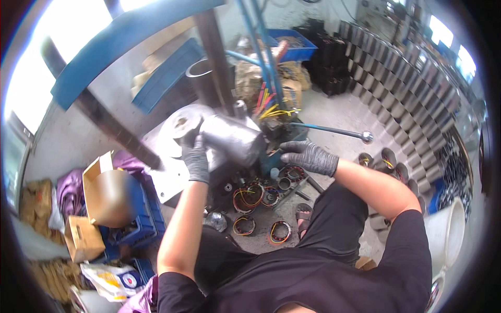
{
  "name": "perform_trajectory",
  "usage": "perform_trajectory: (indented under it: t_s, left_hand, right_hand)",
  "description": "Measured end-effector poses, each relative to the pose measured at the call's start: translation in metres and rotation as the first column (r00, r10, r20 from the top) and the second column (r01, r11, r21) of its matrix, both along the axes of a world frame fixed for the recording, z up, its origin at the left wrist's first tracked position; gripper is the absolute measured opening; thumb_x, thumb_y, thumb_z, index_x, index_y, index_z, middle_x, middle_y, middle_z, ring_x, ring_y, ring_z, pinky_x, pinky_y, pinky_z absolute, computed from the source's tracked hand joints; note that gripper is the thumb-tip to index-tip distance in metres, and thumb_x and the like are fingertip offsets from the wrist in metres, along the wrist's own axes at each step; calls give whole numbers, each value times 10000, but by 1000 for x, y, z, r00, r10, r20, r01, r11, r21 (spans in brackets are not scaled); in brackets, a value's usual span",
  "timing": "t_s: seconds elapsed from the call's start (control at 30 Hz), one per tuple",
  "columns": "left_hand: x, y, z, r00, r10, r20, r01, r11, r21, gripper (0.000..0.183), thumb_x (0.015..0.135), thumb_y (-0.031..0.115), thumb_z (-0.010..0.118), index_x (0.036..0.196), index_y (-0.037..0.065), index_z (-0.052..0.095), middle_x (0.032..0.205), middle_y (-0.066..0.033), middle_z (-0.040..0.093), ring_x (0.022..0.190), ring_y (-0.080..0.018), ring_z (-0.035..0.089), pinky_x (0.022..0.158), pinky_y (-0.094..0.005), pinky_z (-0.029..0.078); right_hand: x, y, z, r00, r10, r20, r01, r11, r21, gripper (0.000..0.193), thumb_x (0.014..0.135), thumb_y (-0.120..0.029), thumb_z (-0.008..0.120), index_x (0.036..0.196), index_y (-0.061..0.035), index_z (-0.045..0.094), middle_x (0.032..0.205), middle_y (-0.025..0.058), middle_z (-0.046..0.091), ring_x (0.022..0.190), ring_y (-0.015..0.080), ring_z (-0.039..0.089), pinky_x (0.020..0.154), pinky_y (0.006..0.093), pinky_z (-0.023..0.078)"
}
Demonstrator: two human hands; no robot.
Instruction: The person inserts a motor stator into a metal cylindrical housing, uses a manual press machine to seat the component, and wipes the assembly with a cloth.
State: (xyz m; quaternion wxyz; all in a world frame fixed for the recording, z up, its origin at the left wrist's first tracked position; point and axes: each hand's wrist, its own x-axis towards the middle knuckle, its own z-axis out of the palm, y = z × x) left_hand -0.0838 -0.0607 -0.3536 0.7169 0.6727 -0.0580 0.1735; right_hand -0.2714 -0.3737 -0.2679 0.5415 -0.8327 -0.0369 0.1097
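Note:
A shiny metal cylinder (233, 139) lies tilted over the pale machine bed (172, 180) and looks slightly blurred. Grey-gloved, my left hand (194, 161) has its fingers closed at the cylinder's left end; the exact grip is partly hidden. Behind that hand is a round metal piece (180, 124) with a central hole. My right hand (311, 157), gloved too, is apart from the cylinder on its right side, fingers stretched to the left with nothing in them. Below lie several wound stator rings (248, 197) with coloured wires.
A blue press frame (130, 39) with dark posts arches over the bed. A ball-ended lever (334, 130) sticks out right. Stacked metal cylinders (396, 99) line the right side. Cardboard boxes (83, 239) and blue crates (138, 224) stand left. A white bucket (446, 232) is at right.

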Motion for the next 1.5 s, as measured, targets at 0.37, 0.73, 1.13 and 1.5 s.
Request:
perform_trajectory:
  t_s: [0.37, 0.73, 1.13, 1.5]
  left_hand:
    - [-42, -2, 5, 620, -570, -539, 82, 731, -677, 404, 985, 363, 621, 1290, 103, 569, 1196, -106, 634, 1002, -291, 649, 794, -437, 600]
    - [-24, -1, 11, 686, -486, -542, 20, 757, -653, 562, 897, 309, 775, 1323, 6, 566, 1208, -187, 655, 1000, -351, 681, 781, -484, 620]
    - [-2, 14, 51, 765, -639, -78, 107, 246, -963, 548, 990, 413, 669, 1287, -33, 554, 1184, -216, 658, 1108, -337, 673, 969, -485, 601]
    - [13, 24, 55, 709, -699, -98, 135, 271, -953, 507, 1011, 535, 573, 1234, 80, 605, 1070, -107, 717, 980, -256, 705, 795, -424, 595]
  right_hand:
    - [83, 157, -53, 900, -314, -302, 421, 446, 790, 474, 940, -176, 664, 1357, -4, 522, 1210, 170, 654, 1114, 286, 655, 980, 420, 552]
    - [124, 128, -71, 933, -343, 109, 268, 864, 427, 466, 948, -132, 618, 1363, 63, 535, 1268, 202, 641, 1126, 286, 662, 972, 393, 565]
    - [140, 216, 65, 741, 166, 651, 39, 957, -288, 324, 921, -207, 757, 1111, 47, 693, 985, 173, 736, 922, 234, 719, 818, 340, 567]
    - [260, 259, 119, 653, 731, 199, 152, 130, -980, 299, 785, -253, 789, 1060, -136, 771, 1046, 138, 721, 1004, 297, 697, 899, 387, 562]
